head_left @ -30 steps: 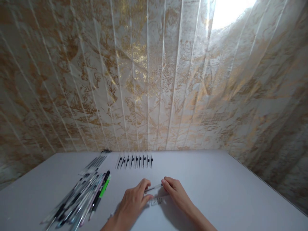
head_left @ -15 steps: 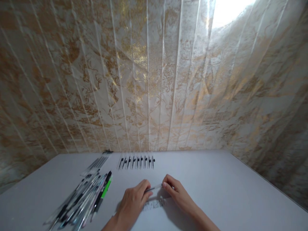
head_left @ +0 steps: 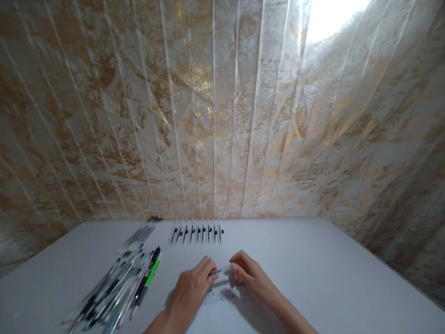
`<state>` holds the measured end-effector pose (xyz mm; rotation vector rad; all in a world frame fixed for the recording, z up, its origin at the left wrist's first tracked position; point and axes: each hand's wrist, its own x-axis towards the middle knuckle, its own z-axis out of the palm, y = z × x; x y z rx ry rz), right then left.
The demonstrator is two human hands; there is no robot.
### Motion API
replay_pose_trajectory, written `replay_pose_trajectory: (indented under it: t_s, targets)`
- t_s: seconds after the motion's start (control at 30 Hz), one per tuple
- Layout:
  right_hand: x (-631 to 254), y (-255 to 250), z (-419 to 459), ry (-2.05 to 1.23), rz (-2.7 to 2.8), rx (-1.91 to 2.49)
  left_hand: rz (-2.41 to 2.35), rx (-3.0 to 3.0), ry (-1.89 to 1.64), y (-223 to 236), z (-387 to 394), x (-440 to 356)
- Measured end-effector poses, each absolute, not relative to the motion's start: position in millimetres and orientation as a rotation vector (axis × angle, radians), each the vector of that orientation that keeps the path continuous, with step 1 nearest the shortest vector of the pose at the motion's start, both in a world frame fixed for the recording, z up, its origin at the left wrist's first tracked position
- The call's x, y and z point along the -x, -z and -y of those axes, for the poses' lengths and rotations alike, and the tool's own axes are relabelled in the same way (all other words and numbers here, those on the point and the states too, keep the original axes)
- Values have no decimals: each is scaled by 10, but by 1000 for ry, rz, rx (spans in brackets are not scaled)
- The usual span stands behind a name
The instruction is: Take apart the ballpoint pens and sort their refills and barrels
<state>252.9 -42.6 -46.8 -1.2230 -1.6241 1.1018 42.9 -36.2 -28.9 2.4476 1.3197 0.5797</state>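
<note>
My left hand (head_left: 193,290) and my right hand (head_left: 248,273) meet over the white table (head_left: 313,269), fingers pinched on the two ends of a thin clear pen part (head_left: 219,271) with a dark tip. Just below the hands lies a small cluster of tiny springs or similar small parts (head_left: 220,295), too small to make out. A heap of pens (head_left: 120,287), one with a green barrel, lies left of my left hand.
A neat row of several clear pen pieces with black tips (head_left: 196,233) lies near the table's back edge. A bundle of thin refills (head_left: 139,235) sits beside it at the left. A gold-patterned curtain (head_left: 222,116) hangs behind the table.
My hands have drawn closer together, so less of the thin part shows between them. The right hand shifted slightly left. The things on the table have not moved.
</note>
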Motion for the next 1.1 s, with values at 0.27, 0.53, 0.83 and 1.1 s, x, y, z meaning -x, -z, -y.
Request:
replay_pose_trajectory:
  t_s: [0.27, 0.53, 0.83, 1.1]
  targets:
    - [-2539, 426, 436, -852, 1829, 1445, -1260, -2470, -606, 386, 368, -467]
    - [-2699, 305, 376, -1100, 1466, 1143, -1118, -2056, -606, 263, 313, -365]
    - [-2256, 359, 546, -1534, 1012, 923, -1132, -2175, -633, 259, 422, -458]
    - [-2166, 463, 552, -1401, 929, 966, -1224, -2206, -658, 95, 418, -413]
